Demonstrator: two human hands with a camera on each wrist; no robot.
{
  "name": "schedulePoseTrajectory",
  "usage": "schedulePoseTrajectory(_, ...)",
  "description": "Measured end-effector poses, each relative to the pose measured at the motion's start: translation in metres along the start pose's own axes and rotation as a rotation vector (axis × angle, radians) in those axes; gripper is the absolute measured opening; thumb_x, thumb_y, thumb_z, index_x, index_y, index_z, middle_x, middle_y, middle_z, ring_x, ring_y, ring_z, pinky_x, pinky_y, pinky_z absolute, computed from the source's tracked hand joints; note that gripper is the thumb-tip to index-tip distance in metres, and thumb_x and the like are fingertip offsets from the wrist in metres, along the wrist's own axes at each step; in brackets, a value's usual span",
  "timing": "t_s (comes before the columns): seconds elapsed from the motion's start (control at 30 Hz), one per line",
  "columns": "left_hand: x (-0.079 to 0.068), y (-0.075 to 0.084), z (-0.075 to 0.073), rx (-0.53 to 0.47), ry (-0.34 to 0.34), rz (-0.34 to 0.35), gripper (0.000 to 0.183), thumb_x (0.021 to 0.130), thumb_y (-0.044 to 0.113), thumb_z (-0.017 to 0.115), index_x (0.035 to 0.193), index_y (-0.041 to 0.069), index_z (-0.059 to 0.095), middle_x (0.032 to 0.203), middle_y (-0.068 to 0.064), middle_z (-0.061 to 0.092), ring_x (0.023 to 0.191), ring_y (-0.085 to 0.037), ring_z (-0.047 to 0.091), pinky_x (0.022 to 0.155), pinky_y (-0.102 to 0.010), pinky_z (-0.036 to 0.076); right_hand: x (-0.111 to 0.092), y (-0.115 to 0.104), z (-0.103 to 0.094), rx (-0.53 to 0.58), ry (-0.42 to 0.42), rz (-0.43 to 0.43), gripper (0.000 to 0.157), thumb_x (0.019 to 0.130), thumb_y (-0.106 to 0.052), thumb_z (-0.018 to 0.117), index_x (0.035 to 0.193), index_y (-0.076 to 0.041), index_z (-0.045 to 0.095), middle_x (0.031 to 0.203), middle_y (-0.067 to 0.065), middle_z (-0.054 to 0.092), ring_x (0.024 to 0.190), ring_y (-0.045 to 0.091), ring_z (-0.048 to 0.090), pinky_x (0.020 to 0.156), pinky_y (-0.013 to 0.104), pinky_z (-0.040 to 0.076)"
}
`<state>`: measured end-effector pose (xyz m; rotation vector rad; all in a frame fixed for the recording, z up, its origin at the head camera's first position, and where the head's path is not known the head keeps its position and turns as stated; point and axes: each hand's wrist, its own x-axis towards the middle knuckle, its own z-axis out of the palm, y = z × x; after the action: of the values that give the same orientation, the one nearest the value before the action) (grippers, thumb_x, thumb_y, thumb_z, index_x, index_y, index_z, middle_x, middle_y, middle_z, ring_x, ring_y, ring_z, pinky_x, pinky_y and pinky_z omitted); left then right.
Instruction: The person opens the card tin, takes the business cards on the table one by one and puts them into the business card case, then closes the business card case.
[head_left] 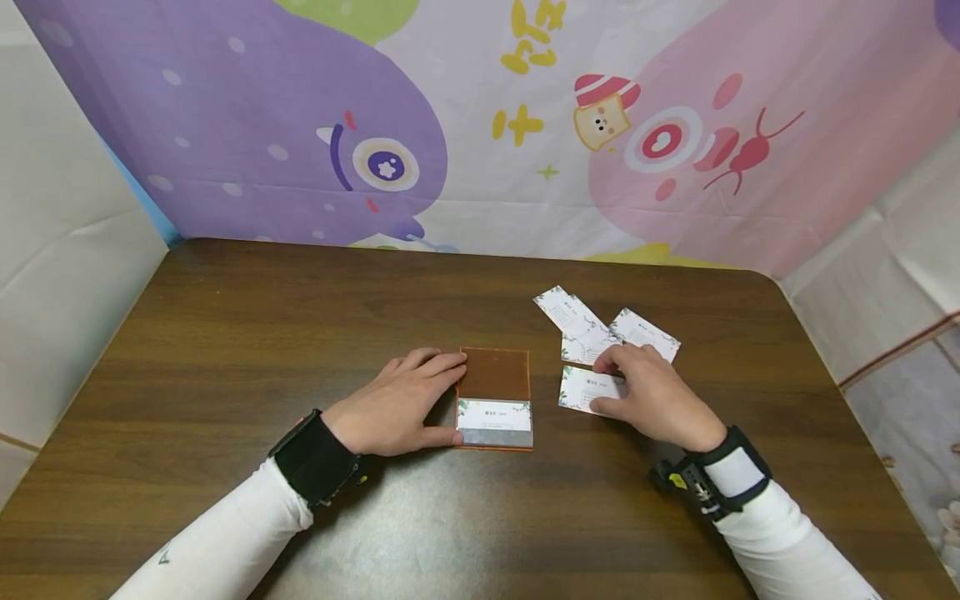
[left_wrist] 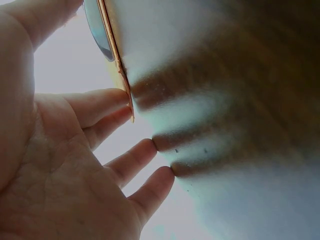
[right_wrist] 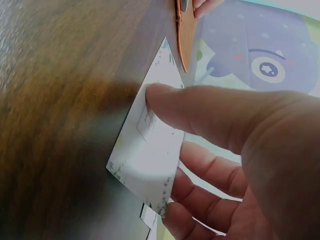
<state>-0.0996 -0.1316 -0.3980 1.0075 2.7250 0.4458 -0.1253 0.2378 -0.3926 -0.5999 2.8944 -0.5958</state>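
An opened brown card case (head_left: 494, 373) lies on the table, with a white leaf-printed card (head_left: 495, 414) in its grey lower pocket. At the case's left edge my left hand (head_left: 401, 402) rests, its fingers extended and the thumb touching near the lower corner. In the left wrist view, fingertips (left_wrist: 120, 97) meet the case's thin edge (left_wrist: 125, 80). To the right, my right hand (head_left: 663, 396) pinches a white business card (head_left: 581, 387). The right wrist view has the thumb on this card's face (right_wrist: 150, 160) and the other fingers along its far edge.
Behind the right hand lie several overlapping white cards, among them a tilted one (head_left: 562, 307) and another (head_left: 651, 332) at the right. A cartoon-printed cloth (head_left: 480, 167) hangs along the far edge of the brown wooden table (head_left: 300, 308).
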Motion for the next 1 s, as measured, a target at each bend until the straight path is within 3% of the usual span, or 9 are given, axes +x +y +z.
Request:
schedulePoseTrajectory(0.17, 0.0, 0.0, 0.0, -0.001, -0.002, -0.003, 0.09, 0.096, 0.058, 0.074, 0.161, 0.002, 0.044, 0.17, -0.009, 0.035, 0.154, -0.037, 0.03, 0.117, -0.062, 0.035, 0.001, -0.002, -0.002, 0.024, 0.008, 0.026, 0.027, 0.088, -0.018, 0.087, 0.106, -0.011, 0.069, 0.09, -0.001, 0.064, 0.09, 0.025, 0.054, 0.084, 0.048, 0.04)
schedulePoseTrajectory(0.43, 0.0, 0.0, 0.001, 0.002, 0.005, 0.003, 0.091, 0.095, 0.058, 0.075, 0.161, 0.002, 0.045, 0.169, -0.01, 0.036, 0.154, -0.037, 0.031, 0.117, -0.061, 0.036, 0.002, -0.004, -0.004, 0.119, 0.026, -0.016, 0.008, 0.1, -0.004, 0.071, 0.106, -0.008, 0.068, 0.089, 0.0, 0.064, 0.08, 0.018, 0.055, 0.073, 0.037, 0.047)
schedulePoseTrajectory(1.0, 0.001, 0.0, 0.001, 0.008, 0.012, 0.006, 0.091, 0.095, 0.058, 0.076, 0.16, 0.002, 0.046, 0.169, -0.01, 0.037, 0.153, -0.036, 0.031, 0.116, -0.061, 0.037, 0.009, -0.016, -0.008, 0.175, 0.041, -0.012, 0.007, 0.104, -0.006, 0.066, 0.109, -0.01, 0.068, 0.094, 0.002, 0.065, 0.084, 0.02, 0.056, 0.077, 0.038, 0.047)
